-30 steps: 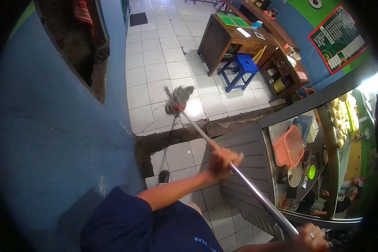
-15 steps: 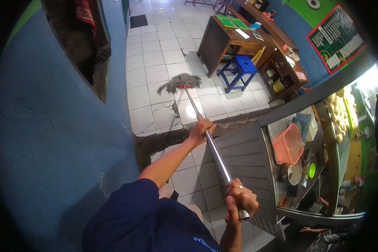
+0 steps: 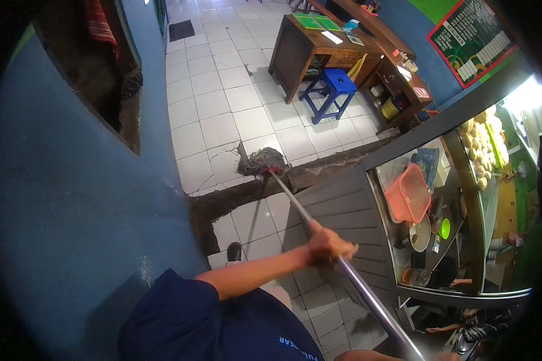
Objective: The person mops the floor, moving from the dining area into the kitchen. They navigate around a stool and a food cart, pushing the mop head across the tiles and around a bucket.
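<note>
A mop with a grey string head (image 3: 264, 161) and a metal pole (image 3: 367, 292) runs from the tiled floor toward the lower right. The mop head lies on cracked white tiles at the edge of a broken, dark threshold (image 3: 241, 195). My left hand (image 3: 330, 245) is wrapped round the middle of the pole. At the bottom edge, my right hand (image 3: 444, 356) is mostly cut off near the pole's end, and its fingers do not show clearly.
A blue stool (image 3: 336, 90) stands beside a wooden desk (image 3: 301, 54). To the right is a glass-fronted counter with an orange basket (image 3: 408, 194). A blue wall (image 3: 72, 198) rises on the left. Another person's hand (image 3: 442, 328) shows at lower right.
The mop head has come closer, from the open tiles to the threshold. Both my hands have moved right and down, the right one largely out of view. A shoe now shows below.
</note>
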Available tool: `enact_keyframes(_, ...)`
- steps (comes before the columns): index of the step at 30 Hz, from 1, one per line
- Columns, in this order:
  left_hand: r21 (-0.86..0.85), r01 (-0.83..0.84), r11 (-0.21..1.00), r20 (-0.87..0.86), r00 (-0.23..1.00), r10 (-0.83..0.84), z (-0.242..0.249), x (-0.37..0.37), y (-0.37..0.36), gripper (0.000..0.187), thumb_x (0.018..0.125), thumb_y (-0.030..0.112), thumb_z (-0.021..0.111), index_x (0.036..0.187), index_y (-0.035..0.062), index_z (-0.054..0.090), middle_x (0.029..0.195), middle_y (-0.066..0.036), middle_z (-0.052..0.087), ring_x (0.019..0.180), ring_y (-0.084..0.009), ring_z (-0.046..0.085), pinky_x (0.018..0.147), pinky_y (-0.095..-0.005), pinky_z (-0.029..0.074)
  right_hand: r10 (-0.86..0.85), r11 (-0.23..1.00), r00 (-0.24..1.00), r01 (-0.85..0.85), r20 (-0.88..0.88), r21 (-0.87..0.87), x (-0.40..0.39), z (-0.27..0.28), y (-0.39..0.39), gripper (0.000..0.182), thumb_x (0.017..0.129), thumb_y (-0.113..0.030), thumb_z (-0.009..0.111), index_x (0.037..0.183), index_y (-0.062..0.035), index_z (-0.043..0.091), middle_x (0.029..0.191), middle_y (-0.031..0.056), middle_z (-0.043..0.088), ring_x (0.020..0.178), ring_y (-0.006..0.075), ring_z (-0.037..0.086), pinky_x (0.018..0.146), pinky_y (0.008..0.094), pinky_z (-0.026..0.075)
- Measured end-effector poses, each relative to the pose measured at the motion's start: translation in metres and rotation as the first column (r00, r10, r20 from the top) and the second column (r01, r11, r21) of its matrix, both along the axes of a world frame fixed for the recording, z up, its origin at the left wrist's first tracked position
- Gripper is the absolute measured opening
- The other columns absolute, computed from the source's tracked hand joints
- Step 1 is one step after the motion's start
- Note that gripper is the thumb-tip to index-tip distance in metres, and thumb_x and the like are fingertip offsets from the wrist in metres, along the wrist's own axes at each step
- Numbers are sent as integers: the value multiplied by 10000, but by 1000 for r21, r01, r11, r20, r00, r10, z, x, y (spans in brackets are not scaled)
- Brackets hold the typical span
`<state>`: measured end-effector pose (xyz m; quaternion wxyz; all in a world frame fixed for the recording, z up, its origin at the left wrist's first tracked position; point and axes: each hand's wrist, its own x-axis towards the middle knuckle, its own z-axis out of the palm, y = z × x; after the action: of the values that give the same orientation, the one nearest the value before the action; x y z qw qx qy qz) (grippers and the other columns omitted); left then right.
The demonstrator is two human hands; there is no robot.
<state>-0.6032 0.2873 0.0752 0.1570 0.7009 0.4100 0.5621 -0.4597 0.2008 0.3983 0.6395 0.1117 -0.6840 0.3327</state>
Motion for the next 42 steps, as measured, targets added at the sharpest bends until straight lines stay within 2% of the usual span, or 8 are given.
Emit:
enact_keyframes(4, -74, -139, 987, 20, 990, 141, -58, -42, 56, 375, 905, 164, 645, 574, 143, 470, 551, -52, 502, 557, -255, 555, 778, -469, 323, -603, 795, 769, 557, 213, 239, -8, -80, 2, 263, 926, -20, 628, 756, -29, 427, 533, 94, 410, 444, 175, 432, 498, 320, 375)
enact_keyframes(6, -149, -156, 976, 63, 984, 167, -78, -64, 80, 386, 929, 186, 622, 583, 102, 472, 579, -92, 512, 581, -283, 549, 789, -433, 365, -286, 854, 918, 374, 274, -361, -35, -117, -4, 267, 929, -27, 582, 722, -2, 415, 532, 82, 398, 440, 171, 374, 470, 329, 305)
enact_keyframes(15, -195, -2, 981, -84, 996, -14, -9, -5, 31, 418, 960, 237, 587, 572, 119, 490, 573, -79, 529, 590, -273, 557, 796, -481, 333, -157, 972, 987, 162, 44, -170, -28, -26, -11, 316, 1007, -119, 520, 717, -40, 422, 471, -12, 300, 366, 87, 255, 402, 307, 223)
enact_keyframes(18, -277, 150, 949, -46, 985, -169, -18, -1, 42, 348, 921, 255, 607, 611, 119, 529, 602, -137, 571, 611, -358, 624, 799, -713, 237, -184, 979, 981, 189, 64, -79, -43, -30, -10, 384, 1012, -141, 519, 678, -84, 339, 473, -43, 292, 375, 69, 281, 411, 284, 244)
enact_keyframes(34, -202, 180, 963, -19, 982, -188, -42, -17, 85, 343, 896, 193, 613, 589, 102, 491, 575, -81, 552, 588, -280, 565, 801, -415, 314, -328, 922, 941, 339, 89, -188, -67, -61, 4, 335, 911, -60, 502, 604, -71, 367, 488, 25, 393, 392, 130, 350, 392, 298, 285)
enact_keyframes(36, -172, 207, 963, -1, 978, -211, -64, -32, 110, 278, 827, 147, 604, 588, 98, 470, 564, -100, 533, 564, -303, 554, 671, -415, 355, -627, 773, 710, 515, 322, 371, -25, -117, 15, 213, 902, -60, 525, 706, 8, 476, 603, 150, 519, 423, 233, 465, 426, 439, 448)
enact_keyframes(38, -178, 304, 936, 105, 952, -289, -92, -40, 129, 176, 723, 129, 600, 597, 116, 477, 557, -111, 524, 516, -331, 539, 520, -401, 385, -297, 878, 837, 429, 460, -212, -78, -97, 15, 186, 871, -26, 533, 699, 19, 476, 543, 137, 500, 411, 212, 431, 410, 377, 365)
enact_keyframes(42, -151, 169, 974, -14, 985, -173, -51, -21, 104, 195, 759, 110, 621, 619, 126, 486, 562, -76, 524, 595, -324, 572, 724, -495, 357, -416, 856, 858, 482, 302, -189, -66, -75, 10, 102, 869, 14, 488, 780, -3, 442, 463, 48, 350, 365, 133, 288, 395, 325, 292)
